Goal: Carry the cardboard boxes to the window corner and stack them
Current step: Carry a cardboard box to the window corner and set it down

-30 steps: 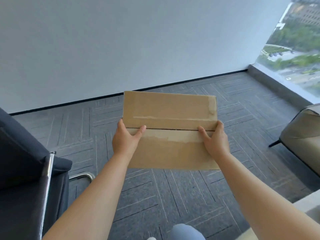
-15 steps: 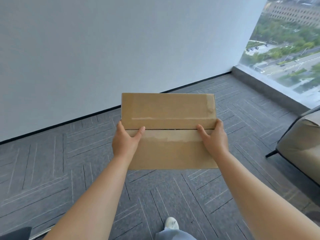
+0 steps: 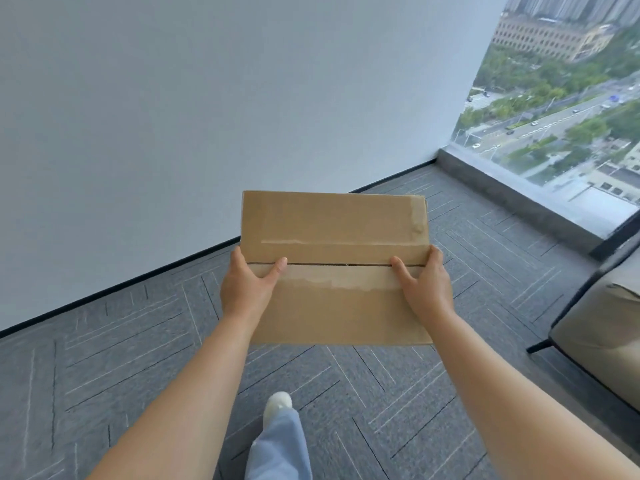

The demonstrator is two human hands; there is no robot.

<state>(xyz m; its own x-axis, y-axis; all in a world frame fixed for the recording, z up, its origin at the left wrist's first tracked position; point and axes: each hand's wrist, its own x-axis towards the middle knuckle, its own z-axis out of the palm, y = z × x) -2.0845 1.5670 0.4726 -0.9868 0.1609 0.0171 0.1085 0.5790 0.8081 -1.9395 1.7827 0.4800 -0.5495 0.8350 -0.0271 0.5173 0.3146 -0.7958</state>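
The cardboard box point(image 3: 336, 306) is held off the floor at arm's length, mid-view, with its top face up and its two flaps meeting at a seam edged with torn tape marks. The left hand point(image 3: 247, 287) grips its left edge and the right hand point(image 3: 424, 287) grips its right edge; each thumb lies on top by the seam, and the fingers wrap out of sight round the side. Below is grey patterned carpet point(image 3: 138, 358) with a white shoe point(image 3: 277, 407) and a pale blue trouser leg point(image 3: 280, 448), a plain wall point(image 3: 207, 116) stands ahead, the window point(image 3: 554, 98) and its low ledge point(image 3: 512, 199) are upper right, and a beige armchair point(image 3: 602, 327) sits at the right edge.
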